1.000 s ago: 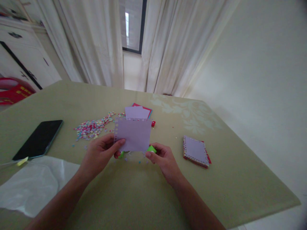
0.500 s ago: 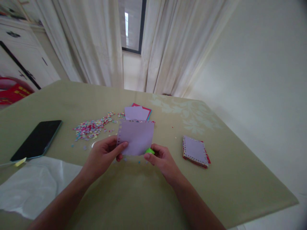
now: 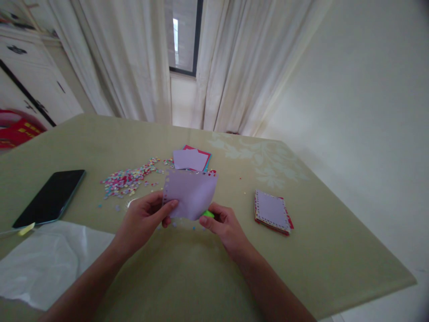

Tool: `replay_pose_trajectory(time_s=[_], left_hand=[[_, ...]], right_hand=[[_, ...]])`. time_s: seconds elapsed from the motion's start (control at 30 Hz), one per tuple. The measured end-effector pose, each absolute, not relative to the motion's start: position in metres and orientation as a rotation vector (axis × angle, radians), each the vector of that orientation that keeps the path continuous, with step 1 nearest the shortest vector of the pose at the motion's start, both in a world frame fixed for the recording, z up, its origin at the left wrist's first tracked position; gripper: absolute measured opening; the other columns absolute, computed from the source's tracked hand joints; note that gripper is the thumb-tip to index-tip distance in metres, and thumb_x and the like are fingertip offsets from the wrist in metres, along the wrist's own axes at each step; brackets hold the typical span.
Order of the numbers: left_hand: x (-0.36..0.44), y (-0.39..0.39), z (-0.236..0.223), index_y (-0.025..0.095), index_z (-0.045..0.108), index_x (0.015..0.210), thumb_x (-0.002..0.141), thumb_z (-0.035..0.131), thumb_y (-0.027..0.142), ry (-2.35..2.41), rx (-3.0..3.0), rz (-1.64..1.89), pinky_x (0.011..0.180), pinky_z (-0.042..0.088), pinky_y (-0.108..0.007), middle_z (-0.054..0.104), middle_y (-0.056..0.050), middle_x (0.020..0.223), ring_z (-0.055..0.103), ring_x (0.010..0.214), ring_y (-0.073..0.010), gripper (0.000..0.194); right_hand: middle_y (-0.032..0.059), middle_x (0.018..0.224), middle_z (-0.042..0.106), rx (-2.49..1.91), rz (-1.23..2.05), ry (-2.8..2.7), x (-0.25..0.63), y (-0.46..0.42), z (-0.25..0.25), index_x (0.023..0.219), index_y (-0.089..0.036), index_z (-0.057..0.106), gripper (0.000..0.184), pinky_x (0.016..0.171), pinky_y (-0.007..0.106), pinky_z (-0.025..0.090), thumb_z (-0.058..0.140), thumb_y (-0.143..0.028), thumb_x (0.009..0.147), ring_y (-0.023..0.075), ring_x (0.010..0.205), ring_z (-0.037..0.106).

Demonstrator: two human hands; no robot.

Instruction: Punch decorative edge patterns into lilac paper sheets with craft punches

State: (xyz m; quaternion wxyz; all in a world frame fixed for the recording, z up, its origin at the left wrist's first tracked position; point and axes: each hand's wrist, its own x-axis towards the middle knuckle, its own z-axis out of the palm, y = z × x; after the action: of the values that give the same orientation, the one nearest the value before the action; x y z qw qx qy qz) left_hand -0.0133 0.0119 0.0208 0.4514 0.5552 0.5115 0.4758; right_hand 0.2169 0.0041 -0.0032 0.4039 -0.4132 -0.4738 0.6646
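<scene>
A square of purple paper (image 3: 189, 192) is held up off the table, with punched holes along its left and top edges. My left hand (image 3: 147, 214) pinches its lower left side, thumb in front. At the lower right corner, my right hand (image 3: 223, 223) is closed on a small bright green hole punch (image 3: 208, 214), mostly hidden by the fingers. The paper bows near that corner. Behind it lie uncut-looking purple, red and blue sheets (image 3: 190, 158). A stack of purple and red sheets with punched edges (image 3: 272, 210) sits to the right.
Colourful paper dots (image 3: 129, 181) lie heaped left of the paper. A black phone (image 3: 50, 197) rests on the left, with a crumpled white plastic sheet (image 3: 50, 259) in front of it. The green-covered table (image 3: 328, 250) meets a wall on the right.
The purple paper has bent and its right side has curved outward. My right hand has shifted slightly left, and less of the green punch shows.
</scene>
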Motion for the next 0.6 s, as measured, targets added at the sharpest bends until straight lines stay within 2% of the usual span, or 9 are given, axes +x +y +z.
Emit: replay_pose_trajectory(time_s=[0.17, 0.23, 0.3, 0.4, 0.47, 0.6], left_hand=[[-0.014, 0.012, 0.024, 0.021, 0.070, 0.072, 0.081, 0.081, 0.049, 1.303, 1.324, 1.266, 0.048, 0.048, -0.023, 0.064, 0.002, 0.055, 0.059, 0.049, -0.0149, 0.032], [-0.015, 0.012, 0.025, 0.021, 0.068, 0.071, 0.079, 0.083, 0.049, 1.317, 1.284, 1.310, 0.047, 0.048, -0.023, 0.064, 0.002, 0.056, 0.059, 0.049, -0.0148, 0.032], [-0.017, 0.012, 0.024, 0.021, 0.068, 0.072, 0.079, 0.083, 0.047, 1.326, 1.264, 1.333, 0.047, 0.048, -0.023, 0.064, 0.003, 0.057, 0.059, 0.049, -0.0143, 0.031], [-0.019, 0.011, 0.021, 0.021, 0.068, 0.075, 0.081, 0.083, 0.046, 1.315, 1.264, 1.348, 0.049, 0.048, -0.022, 0.065, 0.003, 0.059, 0.060, 0.051, -0.0140, 0.030], [-0.020, 0.011, 0.019, 0.021, 0.068, 0.076, 0.083, 0.083, 0.046, 1.303, 1.273, 1.351, 0.049, 0.049, -0.022, 0.065, 0.003, 0.058, 0.061, 0.051, -0.0142, 0.029], [-0.020, 0.012, 0.016, 0.021, 0.068, 0.075, 0.084, 0.083, 0.048, 1.300, 1.282, 1.344, 0.049, 0.049, -0.022, 0.065, 0.003, 0.057, 0.061, 0.051, -0.0144, 0.032]], right_hand=[[-0.0010, 0.082, 0.066, -1.042, 1.749, -1.321, 0.226, 0.009, -0.002, 0.101, -0.019, 0.080, 0.046, 0.070, 0.027, 0.041, 0.093, -0.052, 0.073, 0.0137, 0.072, 0.055], [-0.0022, 0.079, 0.064, -1.103, 1.685, -1.443, 0.234, 0.013, 0.000, 0.106, -0.019, 0.079, 0.049, 0.066, 0.026, 0.039, 0.094, -0.050, 0.072, 0.0129, 0.068, 0.052], [-0.0035, 0.075, 0.062, -1.216, 1.501, -1.581, 0.241, 0.016, 0.001, 0.107, -0.020, 0.078, 0.050, 0.062, 0.026, 0.037, 0.096, -0.048, 0.071, 0.0132, 0.066, 0.050], [-0.0029, 0.073, 0.062, -1.382, 1.134, -1.778, 0.250, 0.021, 0.000, 0.100, -0.020, 0.077, 0.039, 0.062, 0.027, 0.038, 0.095, -0.044, 0.075, 0.0144, 0.066, 0.052], [-0.0001, 0.080, 0.066, -1.437, 0.935, -1.897, 0.254, 0.025, -0.003, 0.101, -0.019, 0.079, 0.031, 0.067, 0.028, 0.042, 0.092, -0.039, 0.080, 0.0154, 0.070, 0.056], [0.0077, 0.106, 0.069, -1.533, 0.698, -1.970, 0.261, 0.032, -0.012, 0.116, -0.018, 0.078, 0.024, 0.078, 0.033, 0.051, 0.077, -0.024, 0.092, 0.0157, 0.075, 0.063]])
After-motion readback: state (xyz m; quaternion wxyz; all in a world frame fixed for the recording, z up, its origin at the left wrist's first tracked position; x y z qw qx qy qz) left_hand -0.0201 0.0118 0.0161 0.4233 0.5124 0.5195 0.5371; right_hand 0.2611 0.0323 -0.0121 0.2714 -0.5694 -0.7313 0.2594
